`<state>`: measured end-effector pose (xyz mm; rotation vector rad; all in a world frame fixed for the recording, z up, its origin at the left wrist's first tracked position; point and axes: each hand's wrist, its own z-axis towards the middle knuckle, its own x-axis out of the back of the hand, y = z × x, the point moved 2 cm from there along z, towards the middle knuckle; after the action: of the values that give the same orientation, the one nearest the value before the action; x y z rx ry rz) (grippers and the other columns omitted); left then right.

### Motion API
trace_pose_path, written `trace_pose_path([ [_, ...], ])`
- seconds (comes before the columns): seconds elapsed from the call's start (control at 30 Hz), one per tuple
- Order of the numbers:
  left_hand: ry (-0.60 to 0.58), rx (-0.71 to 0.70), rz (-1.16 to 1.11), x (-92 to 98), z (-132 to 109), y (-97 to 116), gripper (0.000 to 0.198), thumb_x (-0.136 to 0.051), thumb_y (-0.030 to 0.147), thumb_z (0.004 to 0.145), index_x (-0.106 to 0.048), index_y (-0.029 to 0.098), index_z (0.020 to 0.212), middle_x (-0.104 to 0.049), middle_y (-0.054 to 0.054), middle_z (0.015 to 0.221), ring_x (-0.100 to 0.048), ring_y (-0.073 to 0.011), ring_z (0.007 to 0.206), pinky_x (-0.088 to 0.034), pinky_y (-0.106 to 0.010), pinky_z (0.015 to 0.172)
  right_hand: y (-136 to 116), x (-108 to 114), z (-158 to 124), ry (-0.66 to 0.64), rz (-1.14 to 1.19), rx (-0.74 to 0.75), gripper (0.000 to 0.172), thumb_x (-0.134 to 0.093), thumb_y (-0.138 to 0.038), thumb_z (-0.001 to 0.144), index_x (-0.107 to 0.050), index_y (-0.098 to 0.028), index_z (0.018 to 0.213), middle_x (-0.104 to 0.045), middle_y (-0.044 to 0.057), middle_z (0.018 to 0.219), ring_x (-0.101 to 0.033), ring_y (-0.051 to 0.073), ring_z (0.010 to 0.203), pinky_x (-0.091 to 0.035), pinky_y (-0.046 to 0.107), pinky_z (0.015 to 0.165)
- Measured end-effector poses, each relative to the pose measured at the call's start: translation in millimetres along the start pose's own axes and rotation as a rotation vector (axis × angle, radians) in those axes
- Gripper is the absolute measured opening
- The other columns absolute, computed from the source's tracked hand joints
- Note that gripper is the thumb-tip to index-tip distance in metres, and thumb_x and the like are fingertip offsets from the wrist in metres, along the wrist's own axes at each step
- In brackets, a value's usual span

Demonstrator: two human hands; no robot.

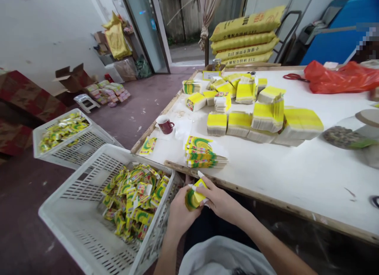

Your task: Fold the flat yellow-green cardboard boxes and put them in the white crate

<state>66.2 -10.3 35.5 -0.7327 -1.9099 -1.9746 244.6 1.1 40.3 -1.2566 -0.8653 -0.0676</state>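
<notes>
Both of my hands meet just below the near edge of the white table [296,176], folding a small yellow-and-green paper packet [194,195]. My left hand [179,213] cups the packet from below with its fingers curled round it. My right hand [219,200] pinches the packet's upper edge. A stack of flat yellow-green packets [204,152] lies on the table right above my hands. Left of my hands stands a white plastic crate [74,211] holding several folded packets [133,200].
A second white crate [85,142] with packets sits further left on the floor. A dark red mug [165,124], several bundles of yellow-topped papers [266,115], an orange plastic bag [340,77] and red scissors [293,76] lie on the table. Yellow sacks [247,36] are stacked behind.
</notes>
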Motion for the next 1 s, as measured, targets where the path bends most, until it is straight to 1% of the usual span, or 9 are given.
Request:
trace_pose_path([
  [0.1,-0.078,0.027,-0.005,5.3,1.3,3.6,0.052,-0.078,0.025,0.065,-0.060,0.019,0.113,-0.072,-0.007,0.100,-0.069,-0.0249,0.086,-0.055,-0.039,0.078,-2.0,13.9,-3.4,-0.046,0.021,0.059,0.034,-0.057,-0.007,0.088,-0.067,-0.021,0.116,-0.044,0.016,0.150,-0.055,0.028,0.132,-0.047,0.039,0.106],
  [0.2,-0.090,-0.003,0.032,5.5,1.8,7.2,0.053,-0.080,0.028,0.064,-0.060,0.019,0.113,-0.073,-0.008,0.103,-0.069,-0.0264,0.090,-0.055,-0.040,0.081,-2.5,21.8,-5.8,-0.058,0.057,0.070,0.029,-0.063,-0.007,0.084,-0.069,-0.022,0.108,-0.055,0.013,0.136,-0.056,0.026,0.128,-0.046,0.040,0.106],
  [0.33,0.015,-0.089,0.113,3.7,1.7,9.3,0.051,-0.077,0.034,0.071,-0.059,0.019,0.116,-0.072,-0.011,0.109,-0.068,-0.0294,0.102,-0.054,-0.045,0.089,-3.7,12.5,-3.2,0.051,0.100,0.020,0.034,-0.059,-0.005,0.083,-0.061,-0.019,0.113,-0.045,0.017,0.147,-0.048,0.028,0.137,-0.042,0.046,0.111],
  [0.47,0.108,-0.103,0.109,8.0,-0.6,2.1,0.055,-0.077,0.036,0.072,-0.057,0.018,0.119,-0.070,-0.012,0.110,-0.068,-0.0294,0.103,-0.054,-0.045,0.089,-8.5,4.9,6.8,0.076,0.144,0.075,0.048,-0.058,-0.004,0.082,-0.052,-0.019,0.128,-0.042,0.019,0.151,-0.033,0.027,0.148,-0.036,0.048,0.115],
  [0.57,0.149,-0.089,0.047,16.1,-2.4,-3.3,0.058,-0.080,0.037,0.070,-0.059,0.019,0.121,-0.071,-0.011,0.108,-0.068,-0.0276,0.100,-0.055,-0.043,0.089,-12.2,14.4,14.2,0.034,0.155,0.144,0.039,-0.060,-0.007,0.084,-0.059,-0.019,0.120,-0.041,0.019,0.153,-0.040,0.028,0.144,-0.038,0.046,0.113],
  [0.7,0.145,-0.093,-0.012,21.8,-3.5,-2.7,0.063,-0.084,0.040,0.066,-0.061,0.018,0.119,-0.070,-0.009,0.107,-0.068,-0.0268,0.097,-0.054,-0.042,0.090,-8.6,29.4,16.0,0.008,0.171,0.226,0.019,-0.055,-0.009,0.089,-0.068,-0.021,0.097,-0.054,0.014,0.142,-0.051,0.025,0.136,-0.043,0.043,0.108],
  [0.83,0.109,-0.067,-0.124,12.0,-2.3,0.7,0.069,-0.086,0.038,0.064,-0.058,0.019,0.124,-0.065,-0.011,0.118,-0.064,-0.0270,0.109,-0.051,-0.040,0.097,3.7,27.9,10.4,0.053,0.149,0.215,0.031,-0.064,-0.016,0.085,-0.063,-0.021,0.115,-0.053,0.017,0.142,-0.048,0.028,0.137,-0.043,0.047,0.107],
  [0.93,0.245,0.042,-0.318,4.2,-0.5,-3.4,0.082,-0.088,0.042,0.061,-0.049,0.021,0.130,-0.057,-0.012,0.129,-0.061,-0.0256,0.114,-0.052,-0.037,0.094,11.4,22.5,7.5,0.169,0.136,0.180,0.034,-0.064,-0.019,0.085,-0.060,-0.022,0.119,-0.057,0.017,0.136,-0.047,0.029,0.138,-0.044,0.049,0.106],
  [1.0,0.322,0.149,-0.488,1.5,1.0,-9.0,0.077,-0.084,0.047,0.064,-0.049,0.021,0.126,-0.060,-0.010,0.122,-0.064,-0.0226,0.105,-0.054,-0.034,0.088,14.4,20.4,7.6,0.249,0.128,0.164,0.034,-0.066,-0.024,0.085,-0.060,-0.021,0.118,-0.060,0.017,0.130,-0.048,0.030,0.136,-0.045,0.049,0.105],
])
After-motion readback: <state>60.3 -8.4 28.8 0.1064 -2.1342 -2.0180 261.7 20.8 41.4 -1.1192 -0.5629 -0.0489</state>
